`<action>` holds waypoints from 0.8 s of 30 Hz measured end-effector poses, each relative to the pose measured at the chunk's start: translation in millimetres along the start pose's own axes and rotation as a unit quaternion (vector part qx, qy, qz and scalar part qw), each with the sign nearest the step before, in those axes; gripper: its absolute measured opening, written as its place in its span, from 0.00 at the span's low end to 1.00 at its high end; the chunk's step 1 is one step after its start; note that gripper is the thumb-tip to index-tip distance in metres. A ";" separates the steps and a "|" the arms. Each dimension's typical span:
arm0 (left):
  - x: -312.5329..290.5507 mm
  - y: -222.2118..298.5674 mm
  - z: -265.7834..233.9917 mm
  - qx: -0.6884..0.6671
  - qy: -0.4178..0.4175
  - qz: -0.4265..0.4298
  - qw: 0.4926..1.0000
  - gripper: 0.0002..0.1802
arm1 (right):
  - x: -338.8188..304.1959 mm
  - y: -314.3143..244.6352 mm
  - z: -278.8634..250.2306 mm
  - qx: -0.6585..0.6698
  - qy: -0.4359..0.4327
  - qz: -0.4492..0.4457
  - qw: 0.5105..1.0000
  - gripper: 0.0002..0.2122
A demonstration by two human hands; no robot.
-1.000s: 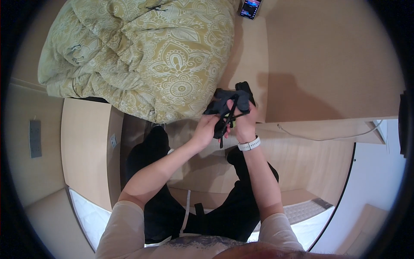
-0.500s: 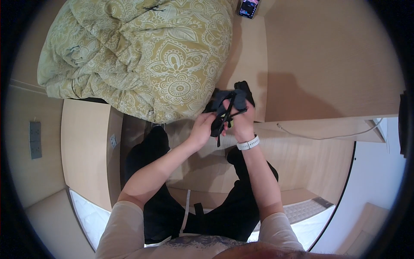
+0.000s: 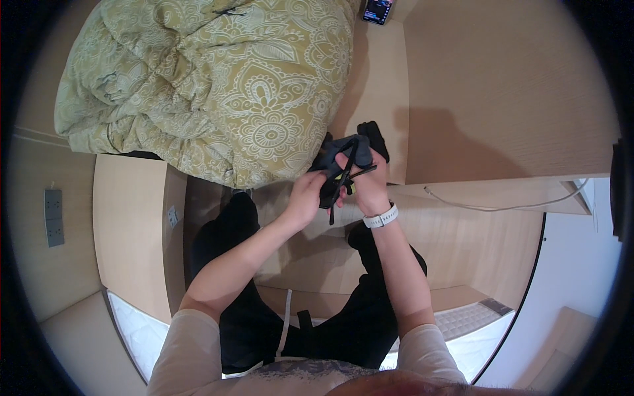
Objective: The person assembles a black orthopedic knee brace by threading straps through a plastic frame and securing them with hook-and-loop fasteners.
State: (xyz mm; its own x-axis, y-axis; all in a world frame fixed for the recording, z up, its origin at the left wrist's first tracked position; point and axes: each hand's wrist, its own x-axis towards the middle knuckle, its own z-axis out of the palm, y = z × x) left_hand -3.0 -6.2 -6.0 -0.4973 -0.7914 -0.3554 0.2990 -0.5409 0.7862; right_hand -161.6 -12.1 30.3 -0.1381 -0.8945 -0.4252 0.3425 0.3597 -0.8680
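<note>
Both of my hands meet in front of me, just off the near right edge of the quilt. A pair of black-framed glasses (image 3: 328,197) is between them, with the thin arms unfolded and crossing over my right hand. My left hand (image 3: 306,198) is closed around the lens side of the glasses. Closed against a dark grey cloth (image 3: 359,153), my right hand (image 3: 372,189) has its thumb laid over the bunched fabric. Some of its fingertips show below the glasses. A small yellow-green patch peeks out between the hands. Beyond the right hand rests a black object (image 3: 375,140), its kind unclear.
A puffy green and white patterned quilt (image 3: 264,99) fills the far left. A phone with a lit screen (image 3: 378,10) lies at the far end of a pale wooden ledge (image 3: 380,79). A wooden panel (image 3: 502,86) stands right, with a white cable (image 3: 489,210) below it.
The view has shifted slightly. My hands keep nearly the same place, with the glasses and cloth turned a little between them.
</note>
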 end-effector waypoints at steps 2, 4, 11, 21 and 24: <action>-1.5 3.7 1.6 0.000 0.000 -0.006 1.000 0.21 | 5.1 -5.7 -5.2 -0.050 -0.047 -0.045 0.997 0.10; -0.8 4.4 2.7 0.001 0.001 -0.010 1.000 0.21 | 7.0 -8.2 -11.6 -0.079 -0.055 -0.073 0.993 0.11; 4.1 -5.9 -1.6 0.025 -0.010 -0.002 1.000 0.21 | 7.9 6.8 -0.9 0.006 0.016 -0.102 0.995 0.11; 1.4 0.6 4.3 0.032 -0.014 -0.018 0.999 0.21 | 7.2 2.0 -6.3 0.010 0.009 -0.154 0.988 0.09; 3.8 -6.3 1.2 0.028 -0.020 0.001 0.999 0.21 | 1.8 6.8 0.9 0.023 0.035 -0.103 0.994 0.09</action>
State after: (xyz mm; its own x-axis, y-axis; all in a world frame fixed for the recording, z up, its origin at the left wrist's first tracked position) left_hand -7.8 -5.5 -11.7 -0.5298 -0.7796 -0.3340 0.2552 -0.5221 0.8138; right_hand -158.7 -11.5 23.8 -0.2730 -0.9267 -0.2582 0.3431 0.1570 -0.9261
